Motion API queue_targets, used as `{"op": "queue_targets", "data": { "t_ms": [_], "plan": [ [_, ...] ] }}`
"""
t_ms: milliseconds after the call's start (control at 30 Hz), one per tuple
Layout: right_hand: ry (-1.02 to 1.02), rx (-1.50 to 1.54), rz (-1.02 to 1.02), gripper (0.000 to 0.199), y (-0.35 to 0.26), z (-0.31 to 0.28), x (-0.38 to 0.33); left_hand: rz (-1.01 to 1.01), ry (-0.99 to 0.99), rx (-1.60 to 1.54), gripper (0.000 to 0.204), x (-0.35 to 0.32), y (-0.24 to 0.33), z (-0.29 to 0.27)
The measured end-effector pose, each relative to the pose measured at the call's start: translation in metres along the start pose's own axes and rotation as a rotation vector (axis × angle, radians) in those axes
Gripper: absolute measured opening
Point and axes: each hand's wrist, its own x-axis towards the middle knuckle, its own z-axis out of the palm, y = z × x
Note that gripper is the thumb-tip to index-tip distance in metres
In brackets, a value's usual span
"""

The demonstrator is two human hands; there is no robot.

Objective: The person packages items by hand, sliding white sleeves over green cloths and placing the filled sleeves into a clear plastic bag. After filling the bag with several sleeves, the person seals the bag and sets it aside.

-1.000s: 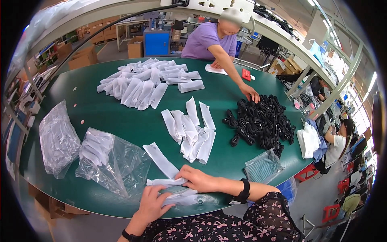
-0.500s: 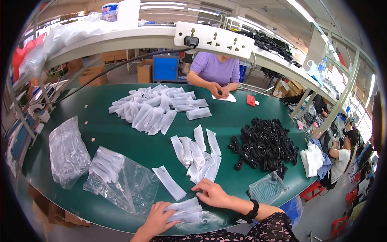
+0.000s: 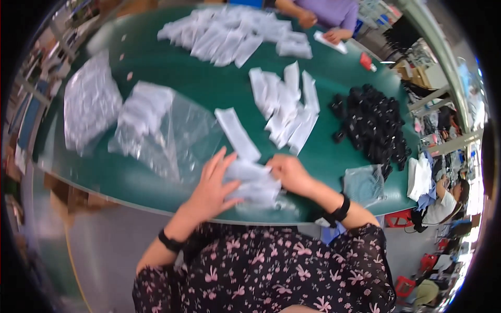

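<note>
A small stack of slim, frosted white plastic pouches lies at the near edge of the table in front of me. My left hand rests against the stack's left side, fingers spread. At its upper right corner, my right hand has its fingers curled and pinched on a pouch; blur hides the fingertips. Just beyond the stack, one single pouch lies aslant. Farther off is a loose group of similar pouches.
Clear plastic bags of pouches lie left on the green table. A large pouch pile sits at the back. Coiled black cables and a clear bag are right. Across, a person in purple handles a white piece.
The view has tipped downward, so the table sits higher in it. My right hand has come down onto the stack's right corner and its fingers have closed. My left hand stays beside the stack.
</note>
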Motion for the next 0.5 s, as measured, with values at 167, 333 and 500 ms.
{"op": "queue_targets", "data": {
  "t_ms": [167, 333, 500],
  "plan": [
    [-0.058, 0.003, 0.042, 0.019, -0.003, -0.009, 0.015, 0.013, -0.019, 0.002, 0.04, 0.008, -0.006, -0.002],
    [0.004, -0.027, -0.006, 0.019, -0.011, -0.011, 0.011, -0.035, -0.087, -0.06, 0.039, -0.004, -0.007, 0.005],
    [-0.032, 0.024, -0.035, 0.021, -0.038, -0.014, 0.006, -0.023, -0.042, -0.047, 0.041, -0.006, -0.004, 0.005]
  ]
}}
